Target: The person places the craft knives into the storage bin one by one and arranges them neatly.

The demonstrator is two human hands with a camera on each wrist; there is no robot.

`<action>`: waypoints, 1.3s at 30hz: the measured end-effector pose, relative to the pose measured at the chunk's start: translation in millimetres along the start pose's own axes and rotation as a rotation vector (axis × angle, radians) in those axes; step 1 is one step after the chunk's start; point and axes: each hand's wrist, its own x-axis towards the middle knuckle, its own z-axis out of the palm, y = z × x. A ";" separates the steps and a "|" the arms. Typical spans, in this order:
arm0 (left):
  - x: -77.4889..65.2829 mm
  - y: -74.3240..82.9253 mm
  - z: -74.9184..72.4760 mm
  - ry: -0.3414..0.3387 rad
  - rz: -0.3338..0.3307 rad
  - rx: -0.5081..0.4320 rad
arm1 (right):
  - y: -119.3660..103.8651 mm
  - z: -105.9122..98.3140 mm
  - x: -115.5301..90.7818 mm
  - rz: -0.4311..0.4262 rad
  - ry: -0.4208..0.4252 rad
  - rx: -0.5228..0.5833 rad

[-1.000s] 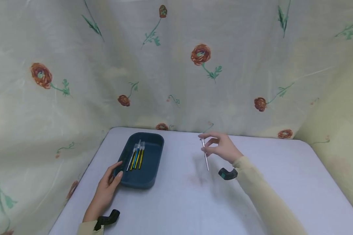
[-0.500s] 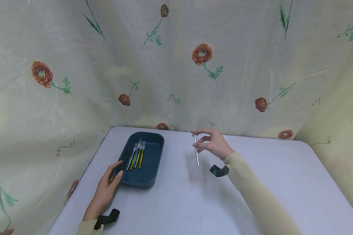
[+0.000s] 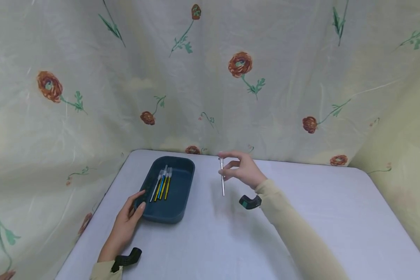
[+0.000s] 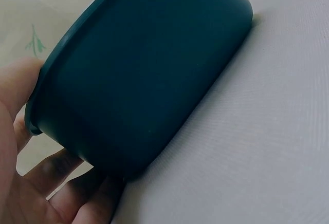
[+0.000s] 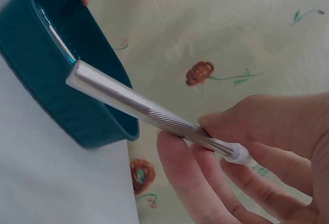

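My right hand [image 3: 244, 171] pinches a silver craft knife [image 5: 123, 95] between thumb and fingers, above the table to the right of the tray. Its knurled grip and clear cap show in the right wrist view, with the capped end towards the palm and the plain end pointing at the tray. At the near left corner of the dark teal tray [image 3: 179, 190], my left hand [image 3: 124, 223] grips the rim and outer wall. Several slim capped craft knives [image 3: 162, 186], silver, yellow and blue, lie side by side inside it.
The tray stands on a white-covered table [image 3: 203, 245], towards its back left. Behind and beside the table hangs a pale floral curtain [image 3: 196, 85]. A black wrist mount [image 3: 250, 202] sticks out from the right sleeve, another black mount [image 3: 127, 259] from the left.
My right hand has moved left towards the tray with the silver craft knife in its fingers. The left hand and tray have stayed in place.
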 end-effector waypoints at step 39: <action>0.4 -2.5 0.6 0.010 0.030 -0.028 | -10.3 90.4 59.0 -0.012 -0.027 0.094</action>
